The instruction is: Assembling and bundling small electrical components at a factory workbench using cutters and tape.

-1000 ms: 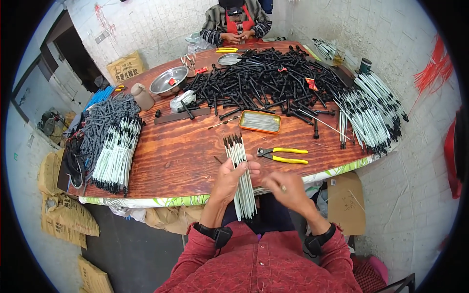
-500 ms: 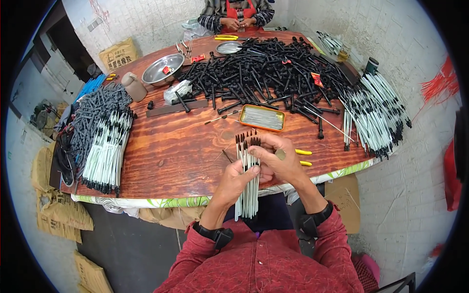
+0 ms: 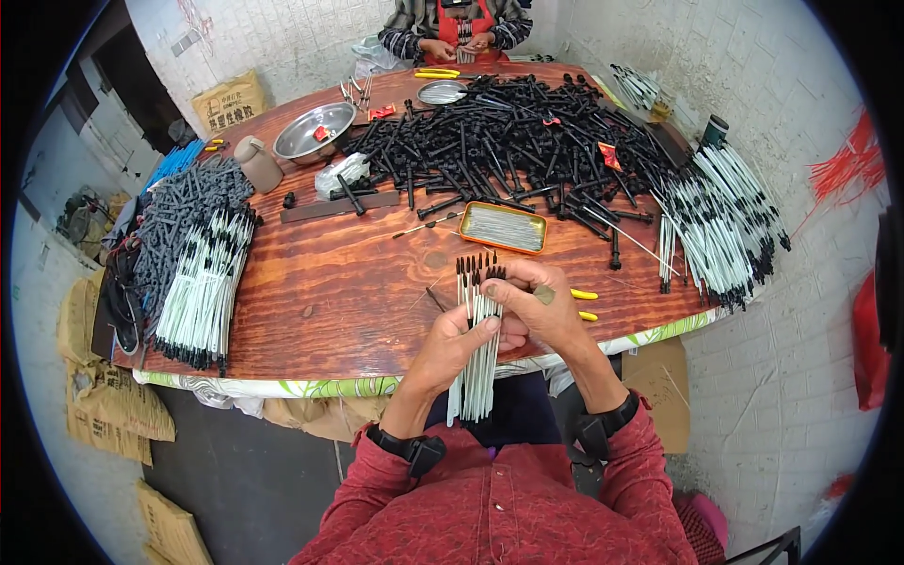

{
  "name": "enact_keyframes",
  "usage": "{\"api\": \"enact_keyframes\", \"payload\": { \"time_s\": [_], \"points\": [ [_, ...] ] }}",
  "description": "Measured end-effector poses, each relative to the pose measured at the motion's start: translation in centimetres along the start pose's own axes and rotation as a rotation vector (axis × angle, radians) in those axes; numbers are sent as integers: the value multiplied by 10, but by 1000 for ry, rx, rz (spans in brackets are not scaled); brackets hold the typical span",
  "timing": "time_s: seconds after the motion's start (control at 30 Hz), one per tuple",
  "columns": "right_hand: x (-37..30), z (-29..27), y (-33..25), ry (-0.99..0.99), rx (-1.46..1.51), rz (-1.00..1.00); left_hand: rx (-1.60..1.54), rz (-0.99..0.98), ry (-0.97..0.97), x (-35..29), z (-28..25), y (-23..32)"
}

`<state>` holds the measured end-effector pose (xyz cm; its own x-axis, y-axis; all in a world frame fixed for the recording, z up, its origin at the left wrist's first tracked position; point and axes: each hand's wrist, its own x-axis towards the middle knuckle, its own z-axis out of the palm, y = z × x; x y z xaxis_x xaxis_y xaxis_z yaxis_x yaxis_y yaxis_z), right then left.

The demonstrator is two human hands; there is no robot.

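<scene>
A bundle of thin white rods with dark tips (image 3: 477,381) stands upright between my hands, over the near edge of the table. My left hand (image 3: 443,350) is closed round its middle, thumb across the front. At the top of the bundle, my right hand (image 3: 541,311) pinches among the dark tips with thumb and forefinger; its other fingers curl behind and are partly hidden. A round dull disc (image 3: 544,295) shows on the right hand. Yellow handles (image 3: 584,295) of a tool lie just right of that hand. Beyond the hands is an orange-rimmed tin (image 3: 506,249) of thin metal pins.
Black plastic parts (image 3: 499,141) are heaped across the far table. White rods lie in piles at left (image 3: 198,301) and right (image 3: 716,226). Grey pieces (image 3: 193,202), a beige flask (image 3: 259,168) and a metal bowl (image 3: 292,141) stand left. Opposite, a person in a red apron (image 3: 461,24) handles small pieces.
My hands keep their hold on the bundle, with only slight shifts of the fingers at the tips. The person opposite has moved their hands a little.
</scene>
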<state>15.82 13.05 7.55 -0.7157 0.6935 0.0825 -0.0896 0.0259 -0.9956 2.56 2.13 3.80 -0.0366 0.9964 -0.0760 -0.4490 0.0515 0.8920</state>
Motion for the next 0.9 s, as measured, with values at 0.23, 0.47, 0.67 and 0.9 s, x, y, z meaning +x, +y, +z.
{"api": "enact_keyframes", "payload": {
  "time_s": [0.23,0.47,0.67,0.9],
  "points": [
    [0,2,2,-4,-19,-55,47,-6,-10,0,-1,0],
    [1,9,-16,-51,-83,-144,66,-11,-43,-3,-3,1],
    [2,9,-8,-80,-136,-176,56,-70,-70,-10,2,11],
    [42,-16,-20,59,-16,-154,69,69,122,-22,-8,16]
  ]
}}
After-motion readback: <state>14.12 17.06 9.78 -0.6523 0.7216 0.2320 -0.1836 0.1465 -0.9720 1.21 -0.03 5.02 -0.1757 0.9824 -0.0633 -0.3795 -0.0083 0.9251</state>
